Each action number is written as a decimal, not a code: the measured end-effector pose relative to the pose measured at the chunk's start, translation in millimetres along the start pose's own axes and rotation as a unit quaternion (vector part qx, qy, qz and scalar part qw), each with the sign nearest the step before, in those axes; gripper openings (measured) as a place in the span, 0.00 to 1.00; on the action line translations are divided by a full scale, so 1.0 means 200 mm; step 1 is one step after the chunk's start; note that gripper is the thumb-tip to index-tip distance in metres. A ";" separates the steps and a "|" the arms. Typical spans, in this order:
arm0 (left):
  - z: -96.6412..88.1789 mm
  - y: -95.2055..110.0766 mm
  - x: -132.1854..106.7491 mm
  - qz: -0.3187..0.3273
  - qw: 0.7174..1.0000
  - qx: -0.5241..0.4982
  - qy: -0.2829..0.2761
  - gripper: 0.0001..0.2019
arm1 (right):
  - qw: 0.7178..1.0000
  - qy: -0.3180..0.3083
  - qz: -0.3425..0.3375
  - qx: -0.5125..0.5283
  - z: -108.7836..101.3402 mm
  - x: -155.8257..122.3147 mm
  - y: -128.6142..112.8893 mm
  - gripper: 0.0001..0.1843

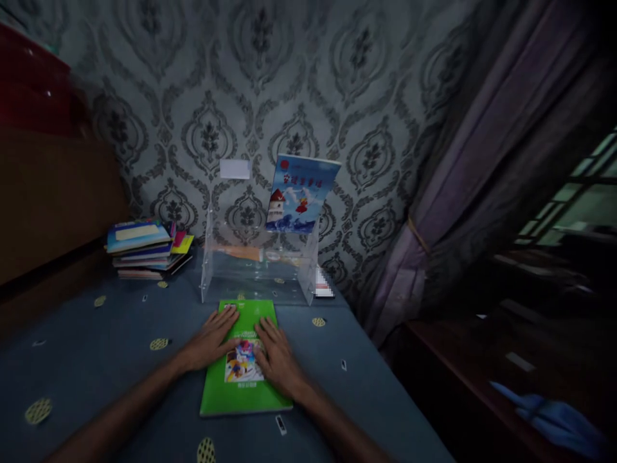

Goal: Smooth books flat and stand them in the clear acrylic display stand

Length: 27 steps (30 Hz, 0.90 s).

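A green book (215, 392) with a colourful picture on its cover lies flat and closed on the table. My left hand (212, 337) rests on its upper left side, fingers stretched out. On the right side of the same cover lies my right hand (277, 354), its fingers spread. Just beyond the book's far edge stands a clear plastic rack (250, 276). A blue picture book (303, 196) stands upright at the rack's right end, leaning slightly.
A pile of books (144, 251) sits at the back left, beside a large brown box (53, 193). Behind the rack is a patterned wall (376, 96). A tied curtain (409, 257) hangs at the right, past the edge of the cloth-covered table (120, 360).
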State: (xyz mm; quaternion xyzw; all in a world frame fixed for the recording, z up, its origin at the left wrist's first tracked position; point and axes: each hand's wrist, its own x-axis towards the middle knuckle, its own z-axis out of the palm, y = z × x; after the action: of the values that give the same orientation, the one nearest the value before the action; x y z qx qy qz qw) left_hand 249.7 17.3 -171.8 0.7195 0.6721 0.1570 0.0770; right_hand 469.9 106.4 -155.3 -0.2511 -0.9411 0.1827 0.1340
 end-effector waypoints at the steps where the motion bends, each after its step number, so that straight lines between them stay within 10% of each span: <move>1: 0.01 -0.03 0.03 -0.011 1.000 -0.002 0.014 0.34 | 1.000 -0.003 -0.004 0.006 -0.01 -0.01 -0.01 0.30; 13: 0.16 -0.02 -0.02 -0.010 0.995 -0.027 0.096 0.32 | 0.999 0.012 -0.046 0.026 -0.02 -0.23 -0.03 0.30; 27: 0.19 0.04 -0.07 -0.016 0.979 -0.153 0.136 0.29 | 0.989 0.090 -0.113 0.009 0.32 -0.37 0.23 0.26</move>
State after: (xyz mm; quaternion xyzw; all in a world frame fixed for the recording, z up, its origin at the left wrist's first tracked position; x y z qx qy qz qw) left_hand 269.9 7.4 -207.0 0.6604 0.6555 0.3534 0.0966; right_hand 529.3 86.7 -244.2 -0.1575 -0.9458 0.1510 0.2405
